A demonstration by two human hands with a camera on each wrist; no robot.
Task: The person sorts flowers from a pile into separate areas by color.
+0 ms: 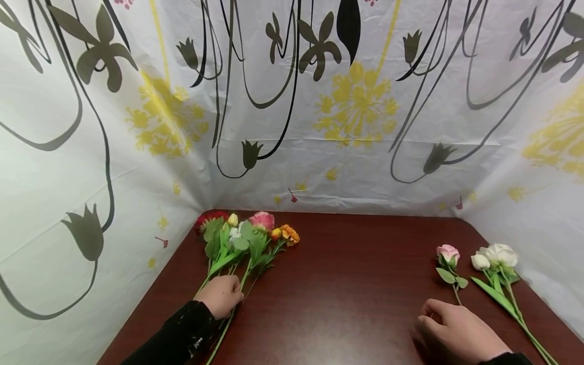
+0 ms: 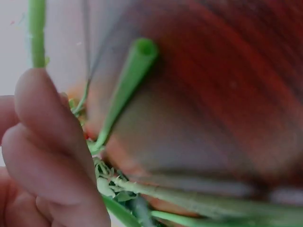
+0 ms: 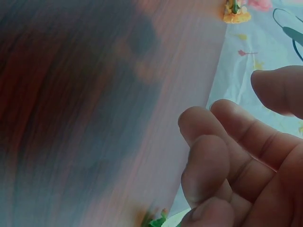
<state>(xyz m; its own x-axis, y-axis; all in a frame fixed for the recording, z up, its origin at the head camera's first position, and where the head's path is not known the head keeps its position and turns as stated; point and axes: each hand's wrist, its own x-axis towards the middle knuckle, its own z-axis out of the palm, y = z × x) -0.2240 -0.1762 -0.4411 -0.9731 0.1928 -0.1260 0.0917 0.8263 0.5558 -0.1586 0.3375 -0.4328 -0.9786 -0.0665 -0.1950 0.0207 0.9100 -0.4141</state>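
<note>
A: What is the left hand (image 1: 219, 295) doing?

B: Its fingers are curled, and they pinch a green stem (image 2: 37, 33). The fingers hide the pinching spot. I can't tell which flower is on that stem.

A: Where are the flowers?

B: A bunch of flowers (image 1: 223, 248) lies on the left side of the brown worktop (image 1: 347, 284), around and just past that hand. I see a pink flower (image 1: 262, 220), an orange flower (image 1: 289, 234) and a pale yellow bud (image 1: 232, 220). Leaves hide part of the red flower (image 1: 211, 218).

A: What shows up close?

B: One hollow stem (image 2: 124, 87) points its open end at us. The stems low down there look blurry.

A: And the right hand (image 1: 461, 327)?

B: It has nothing in it. The fingers bend loosely, and the thumb is apart from them.

A: What is near it?

B: A pink rose (image 1: 448, 254) is just beyond it, but the hand hides the bottom of its stem. Some white flowers (image 1: 499, 255) lie farther right, with their stems cut off at the bottom of the head view.

A: Can you read anything?

B: The black left sleeve (image 1: 175, 329) has little white marks, too small to make out.
</note>
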